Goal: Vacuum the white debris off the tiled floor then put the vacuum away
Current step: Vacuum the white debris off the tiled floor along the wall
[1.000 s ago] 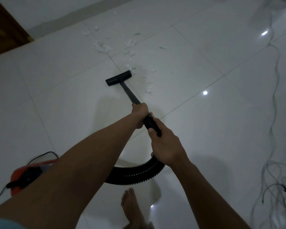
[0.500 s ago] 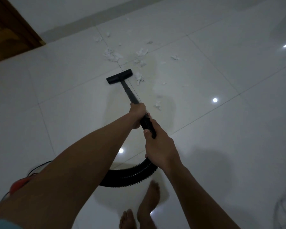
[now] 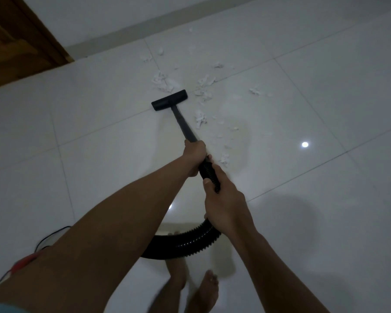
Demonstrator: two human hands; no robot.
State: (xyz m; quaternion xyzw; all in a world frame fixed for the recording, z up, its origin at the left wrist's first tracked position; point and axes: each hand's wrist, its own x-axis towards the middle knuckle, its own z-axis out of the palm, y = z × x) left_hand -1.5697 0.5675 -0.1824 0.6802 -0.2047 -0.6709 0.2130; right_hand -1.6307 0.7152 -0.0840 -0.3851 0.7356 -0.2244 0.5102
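Note:
White debris point(image 3: 163, 82) lies scattered over the tiled floor point(image 3: 303, 105), some just beyond the black vacuum nozzle point(image 3: 169, 100) and more to its right point(image 3: 200, 118). The nozzle rests flat on the floor at the end of a black wand point(image 3: 183, 125). My left hand point(image 3: 195, 154) grips the wand's lower end. My right hand point(image 3: 224, 204) grips the ribbed black hose point(image 3: 185, 245) just behind it; the hose loops back under my arms. A sliver of the red vacuum body point(image 3: 26, 259) shows at lower left behind my left arm.
A wooden door point(image 3: 16, 41) stands at the upper left beside a white wall with a grey skirting point(image 3: 127, 35). A black cord point(image 3: 52, 236) curls on the floor near the vacuum body. My bare feet point(image 3: 203, 290) are at the bottom.
I have stepped forward and the nozzle has slid closer to the debris pile. The red vacuum body and the tangled cables on the right have dropped mostly out of view.

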